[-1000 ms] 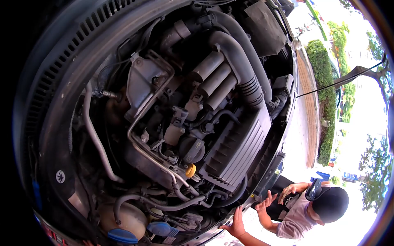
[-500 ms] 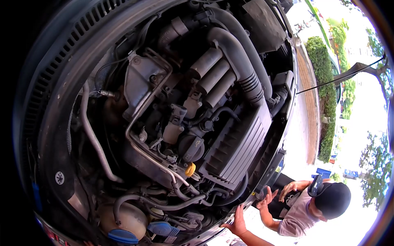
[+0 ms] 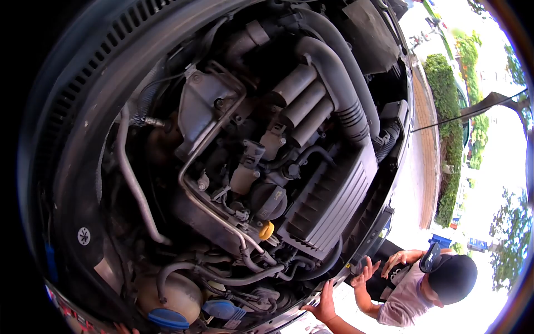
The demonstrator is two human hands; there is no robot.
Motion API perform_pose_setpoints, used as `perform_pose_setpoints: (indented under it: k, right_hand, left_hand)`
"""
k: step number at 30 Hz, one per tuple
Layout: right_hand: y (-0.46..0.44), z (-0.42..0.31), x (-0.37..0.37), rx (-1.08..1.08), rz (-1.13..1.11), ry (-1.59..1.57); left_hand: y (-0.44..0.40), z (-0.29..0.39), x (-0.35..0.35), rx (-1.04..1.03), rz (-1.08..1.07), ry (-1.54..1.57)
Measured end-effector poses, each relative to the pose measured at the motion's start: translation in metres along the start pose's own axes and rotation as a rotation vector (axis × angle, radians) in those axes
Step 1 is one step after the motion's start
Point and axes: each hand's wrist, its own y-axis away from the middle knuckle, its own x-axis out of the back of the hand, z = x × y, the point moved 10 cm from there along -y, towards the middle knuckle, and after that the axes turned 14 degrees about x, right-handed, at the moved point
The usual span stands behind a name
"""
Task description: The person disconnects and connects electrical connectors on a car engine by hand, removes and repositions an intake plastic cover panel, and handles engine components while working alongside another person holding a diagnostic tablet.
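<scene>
My right hand rests on the edge of the car's fender at the bottom, fingers spread and thumb out to the left, holding nothing. Only some fingertips of my left hand show at the bottom edge, apart from each other by the fender; the rest of that hand is out of view. Between the two hands lie a coolant tank with a blue cap and a blue washer-fluid cap. Beyond them are a yellow dipstick handle, a black oil filler cap and a ribbed air filter box.
A co-worker in a dark cap stands at the front of the car, both hands raised near the front edge. Metal pipes and black hoses cross the engine bay. A hedge and pavement lie beyond.
The view has shifted slightly, so the engine sits farther right in it. A little more of my left fingertips shows. My right hand stays on the fender edge.
</scene>
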Motion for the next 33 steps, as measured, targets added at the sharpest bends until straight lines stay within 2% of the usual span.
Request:
perform_pose_setpoints:
  k: [9, 10, 12, 13, 15, 16, 20, 28, 30, 33]
  right_hand:
    - [0.002, 0.004, -0.008, 0.035, -0.008, -0.019]
    - [-0.003, -0.005, -0.006, 0.049, -0.019, -0.026]
    - [-0.016, -0.029, 0.017, 0.108, 0.149, -0.016]
    - [-0.011, -0.021, 0.011, 0.118, 0.142, -0.016]
    - [0.009, 0.014, -0.018, -0.022, -0.021, -0.125]
    - [0.009, 0.017, -0.016, -0.109, -0.009, -0.222]
    - [0.009, 0.012, -0.014, 0.002, 0.0, -0.066]
    - [0.012, 0.018, -0.019, -0.049, -0.005, -0.101]
    - [0.008, 0.01, -0.013, 0.066, -0.015, 0.0]
    - [0.013, 0.018, -0.018, 0.02, -0.039, -0.003]
  left_hand:
    - [0.003, -0.004, 0.005, 0.078, -0.054, -0.013]
    - [0.011, -0.009, -0.002, 0.066, -0.111, -0.058]
    - [0.02, -0.016, -0.011, 0.058, -0.159, -0.086]
    - [0.018, -0.015, -0.009, 0.069, -0.159, -0.091]
    - [0.013, -0.008, -0.008, 0.048, -0.149, -0.081]
    - [0.014, -0.01, -0.009, 0.056, -0.145, -0.079]
    - [0.015, -0.012, -0.009, 0.055, -0.154, -0.063]
    - [0.019, -0.016, -0.01, 0.049, -0.185, -0.091]
    - [0.018, -0.016, -0.01, 0.052, -0.185, -0.08]
    - [0.019, -0.017, -0.01, 0.06, -0.176, -0.069]
